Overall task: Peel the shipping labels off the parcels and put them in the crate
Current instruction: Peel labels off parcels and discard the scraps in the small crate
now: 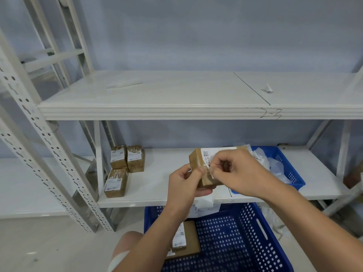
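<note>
The left hand (186, 185) grips the parcel (196, 160) above the crate (235, 232) and the right hand (237, 169) pinches its label (216, 153) corner; a fast pull may tear it.

Bright, even, cool light with soft, faint shadows under the shelf (176, 112). Wide-angle bending bows the uprights (29, 118) at the left and right edges. Slightly soft overall; label print is unreadable.
</note>
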